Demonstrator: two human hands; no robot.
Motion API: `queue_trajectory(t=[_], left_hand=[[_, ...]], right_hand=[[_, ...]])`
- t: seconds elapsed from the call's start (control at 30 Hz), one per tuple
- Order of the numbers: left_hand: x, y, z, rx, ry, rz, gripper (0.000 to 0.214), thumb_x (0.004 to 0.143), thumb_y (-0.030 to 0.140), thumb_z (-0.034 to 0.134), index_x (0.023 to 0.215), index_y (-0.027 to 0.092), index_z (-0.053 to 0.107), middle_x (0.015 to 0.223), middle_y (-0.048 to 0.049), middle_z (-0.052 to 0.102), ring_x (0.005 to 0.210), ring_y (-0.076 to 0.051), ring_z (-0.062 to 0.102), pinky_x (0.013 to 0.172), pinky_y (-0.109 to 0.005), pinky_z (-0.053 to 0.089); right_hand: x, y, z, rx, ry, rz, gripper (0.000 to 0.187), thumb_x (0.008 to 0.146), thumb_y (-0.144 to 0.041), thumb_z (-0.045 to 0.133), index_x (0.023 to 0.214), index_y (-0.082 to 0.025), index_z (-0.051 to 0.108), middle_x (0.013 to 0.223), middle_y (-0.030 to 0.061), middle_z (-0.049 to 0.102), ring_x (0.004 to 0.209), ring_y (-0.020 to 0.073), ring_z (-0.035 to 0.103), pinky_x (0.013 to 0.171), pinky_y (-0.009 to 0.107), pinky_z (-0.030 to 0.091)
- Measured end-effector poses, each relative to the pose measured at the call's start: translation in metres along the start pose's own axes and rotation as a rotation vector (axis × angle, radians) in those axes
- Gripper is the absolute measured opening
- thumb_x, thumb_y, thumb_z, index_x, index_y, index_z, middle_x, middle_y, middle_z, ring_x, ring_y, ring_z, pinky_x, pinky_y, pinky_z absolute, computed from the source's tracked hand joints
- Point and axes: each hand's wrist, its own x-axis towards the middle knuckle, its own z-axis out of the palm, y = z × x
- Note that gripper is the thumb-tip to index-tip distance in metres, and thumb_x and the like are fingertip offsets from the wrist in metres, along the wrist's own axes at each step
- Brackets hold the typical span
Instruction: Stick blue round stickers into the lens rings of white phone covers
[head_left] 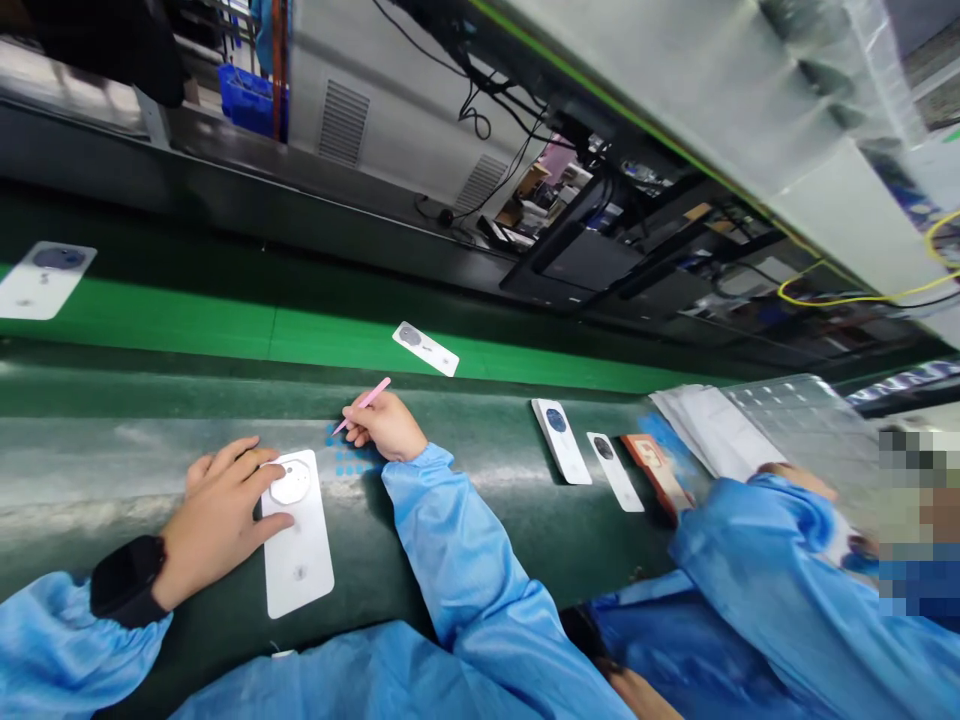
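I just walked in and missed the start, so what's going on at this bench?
The person's left hand is spread against a white panel lying on the work surface. The right hand grips a slim pink tool, its tip by a patch of small blue dots; whether it touches one is too small to tell. Farther back, two similar panels lie on the bright green strip.

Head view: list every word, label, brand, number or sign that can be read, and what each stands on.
No text can be read.
White panel touched by the left hand: small grey mark, too small to read.
Far-left panel, mid-belt panel: small dark marks, too small to read.
Orange-brown piece: pale marking, too blurred to read.
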Motion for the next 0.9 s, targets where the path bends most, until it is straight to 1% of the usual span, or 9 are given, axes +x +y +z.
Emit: queue_trajectory(t=[0.13,0.2,0.27,0.37,0.43,0.53,0.63,0.73,0.9], left_hand=[[-0.002,0.005,0.004,-0.02,-0.004,0.003,0.038,0.091,0.05,0.077,0.125,0.034,0.084,0.138,-0.0105,0.082,0.144,-0.048,0.065,0.11,-0.067,0.058],[-0.001,0.009,0.004,-0.03,-0.02,0.01,0.038,0.093,0.051,0.076,0.125,0.034,0.084,0.14,-0.0106,0.081,0.145,-0.048,0.064,0.112,-0.066,0.057],[0.0,0.013,0.003,-0.038,-0.041,0.015,0.037,0.094,0.052,0.074,0.126,0.035,0.084,0.144,-0.0099,0.079,0.148,-0.047,0.062,0.113,-0.065,0.056],[0.002,0.017,0.002,-0.058,-0.056,0.021,0.039,0.095,0.051,0.072,0.13,0.037,0.083,0.147,-0.0087,0.078,0.151,-0.044,0.06,0.117,-0.062,0.054],[0.002,0.017,0.003,-0.076,-0.052,0.027,0.041,0.095,0.05,0.072,0.133,0.037,0.082,0.148,-0.0082,0.078,0.152,-0.043,0.059,0.121,-0.061,0.052],[0.003,0.018,0.004,-0.09,-0.064,0.039,0.045,0.091,0.05,0.077,0.134,0.037,0.081,0.15,-0.0075,0.077,0.155,-0.042,0.057,0.124,-0.06,0.049],[0.003,0.018,0.004,-0.08,-0.087,0.042,0.047,0.088,0.049,0.08,0.134,0.037,0.081,0.152,-0.0068,0.076,0.156,-0.043,0.056,0.126,-0.061,0.048],[0.003,0.018,0.002,-0.086,-0.082,0.051,0.046,0.089,0.049,0.079,0.133,0.037,0.081,0.152,-0.0066,0.075,0.156,-0.043,0.056,0.125,-0.062,0.048],[0.002,0.018,0.001,-0.094,-0.07,0.049,0.045,0.09,0.052,0.077,0.132,0.037,0.082,0.15,-0.0069,0.076,0.156,-0.044,0.056,0.126,-0.062,0.049]], right_hand=[[-0.014,0.006,-0.003,0.097,-0.017,-0.053,0.045,0.076,-0.043,0.095,0.069,-0.02,0.058,0.059,0.0004,0.065,0.051,0.0127,0.064,0.047,0.019,0.049],[-0.025,0.012,0.001,0.114,-0.051,-0.081,0.046,0.072,-0.048,0.096,0.071,-0.02,0.059,0.061,0.001,0.067,0.052,0.0131,0.064,0.046,0.02,0.05],[-0.033,0.019,0.009,0.096,-0.09,-0.072,0.046,0.07,-0.05,0.095,0.072,-0.02,0.06,0.063,0.0017,0.068,0.052,0.0135,0.065,0.046,0.021,0.05],[-0.038,0.027,0.018,0.03,-0.1,-0.023,0.042,0.074,-0.047,0.094,0.073,-0.02,0.061,0.062,0.0019,0.069,0.052,0.0138,0.065,0.046,0.021,0.05],[-0.036,0.029,0.021,-0.011,-0.091,0.003,0.041,0.077,-0.045,0.092,0.072,-0.02,0.061,0.06,0.0016,0.067,0.051,0.0136,0.064,0.046,0.02,0.049],[-0.033,0.03,0.02,-0.044,-0.091,0.024,0.039,0.08,-0.044,0.09,0.072,-0.02,0.061,0.057,0.0012,0.066,0.048,0.0129,0.061,0.046,0.021,0.049],[-0.033,0.029,0.019,-0.049,-0.086,0.042,0.032,0.082,-0.038,0.085,0.072,-0.02,0.061,0.057,0.0021,0.067,0.048,0.0127,0.061,0.047,0.021,0.05],[-0.035,0.029,0.02,-0.05,-0.079,0.054,0.028,0.084,-0.034,0.082,0.071,-0.019,0.061,0.057,0.0023,0.067,0.048,0.0127,0.061,0.047,0.021,0.051],[-0.036,0.031,0.021,-0.068,-0.076,0.046,0.03,0.086,-0.037,0.084,0.075,-0.019,0.062,0.059,0.0024,0.069,0.049,0.0133,0.062,0.048,0.022,0.053]])
